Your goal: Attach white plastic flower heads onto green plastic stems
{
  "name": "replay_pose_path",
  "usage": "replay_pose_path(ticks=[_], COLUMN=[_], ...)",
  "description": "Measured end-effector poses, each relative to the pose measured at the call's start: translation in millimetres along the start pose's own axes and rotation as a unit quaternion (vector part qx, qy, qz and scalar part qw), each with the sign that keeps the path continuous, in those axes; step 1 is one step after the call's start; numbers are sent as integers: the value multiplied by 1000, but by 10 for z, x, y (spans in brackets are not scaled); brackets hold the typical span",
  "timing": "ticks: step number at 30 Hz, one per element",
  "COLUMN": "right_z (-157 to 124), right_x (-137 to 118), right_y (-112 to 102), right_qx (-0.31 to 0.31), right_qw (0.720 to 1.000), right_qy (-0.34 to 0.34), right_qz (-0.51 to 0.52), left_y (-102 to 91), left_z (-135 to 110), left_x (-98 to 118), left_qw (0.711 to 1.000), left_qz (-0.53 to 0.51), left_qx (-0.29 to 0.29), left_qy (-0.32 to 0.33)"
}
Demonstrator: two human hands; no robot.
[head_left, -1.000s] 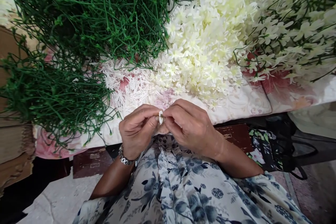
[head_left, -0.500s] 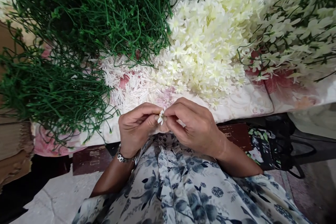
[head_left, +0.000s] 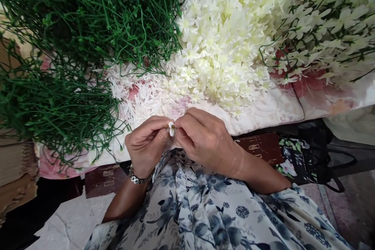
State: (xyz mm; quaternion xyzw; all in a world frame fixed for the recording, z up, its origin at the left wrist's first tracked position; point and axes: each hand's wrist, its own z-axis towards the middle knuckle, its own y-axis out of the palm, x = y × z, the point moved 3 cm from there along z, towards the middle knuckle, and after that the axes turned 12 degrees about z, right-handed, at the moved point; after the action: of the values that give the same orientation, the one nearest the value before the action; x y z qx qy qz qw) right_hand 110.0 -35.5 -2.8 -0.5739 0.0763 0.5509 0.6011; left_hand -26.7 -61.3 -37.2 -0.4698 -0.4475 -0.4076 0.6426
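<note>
My left hand [head_left: 146, 144] and my right hand [head_left: 202, 138] meet fingertip to fingertip just above my lap. Both pinch one small white artificial flower [head_left: 171, 128] between thumb and fingers. A silver watch [head_left: 136, 177] is on my left wrist. Right behind the hands lies a heap of loose cream-white artificial flowers [head_left: 225, 50] on a floral cloth [head_left: 278, 105]. Thin white plastic sprigs [head_left: 137, 93] are spread on the cloth to the left of that heap.
A big tangle of green plastic stems [head_left: 82, 39] fills the left and top. Finished stems with white blossoms [head_left: 331, 27] lie at the right. Dark brown wooden boxes [head_left: 258, 146] sit under the cloth's edge, a black floral bag [head_left: 304, 160] at the right, cardboard [head_left: 14, 172] at the left.
Both hands stay pinched on the small flower and have drifted slightly left in the picture. The fingers work the flower a little; nothing was picked up or let go.
</note>
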Motion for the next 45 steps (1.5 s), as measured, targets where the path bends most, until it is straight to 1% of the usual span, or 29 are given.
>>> replay_pose_path(ticks=[3, 6, 8, 13, 16, 19, 21, 25, 27, 31, 35, 38, 40, 42, 44, 45], right_z=[-17, -29, -32, -32, -44, -63, -76, -88, -82, -56, -50, -26, 25, 107, 207, 258], right_x=[29, 61, 76, 97, 133, 175, 187, 170, 149, 119, 122, 144, 174, 215, 262, 286], right_y=[6, 11, 9, -8, -10, 6, 24, 58, 67, 79, 85, 44, -9, -65, -89, -79], right_qx=[2, -6, -3, 24, 34, 38, 43, 53, 55, 50, 53, 70, 90, 116, 132, 129], right_qw=[999, 996, 994, 987, 981, 975, 973, 973, 973, 978, 981, 984, 989, 991, 989, 985], right_qy=[8, 18, 19, 21, 44, 65, 67, 57, 44, 26, 23, 13, -2, -29, -60, -71], right_qz=[38, 88, 107, 160, 186, 209, 215, 218, 218, 201, 185, 162, 120, 53, -36, -87], left_y=[-16, -35, -43, -37, -28, -36, -41, -31, -30, -53, -55, -57, -88, -158, -260, -315], left_z=[4, 5, -5, -48, -49, -33, -28, -42, -52, -45, -4, 26, 36, 37, 36, 38], left_x=[59, 92, 98, 80, 83, 93, 100, 103, 97, 117, 162, 156, 144, 150, 173, 185], left_qw=[997, 993, 991, 988, 988, 990, 989, 983, 982, 983, 977, 977, 977, 977, 973, 969], left_qz=[55, 94, 110, 142, 137, 126, 131, 150, 153, 152, 181, 189, 191, 199, 213, 218], left_qx=[-2, -21, -33, -52, -67, -63, -56, -56, -58, -51, -51, -67, -67, -38, 17, 46], left_qy=[45, 65, 66, 40, 30, 25, 37, 84, 92, 92, 101, 79, 61, 63, 87, 102])
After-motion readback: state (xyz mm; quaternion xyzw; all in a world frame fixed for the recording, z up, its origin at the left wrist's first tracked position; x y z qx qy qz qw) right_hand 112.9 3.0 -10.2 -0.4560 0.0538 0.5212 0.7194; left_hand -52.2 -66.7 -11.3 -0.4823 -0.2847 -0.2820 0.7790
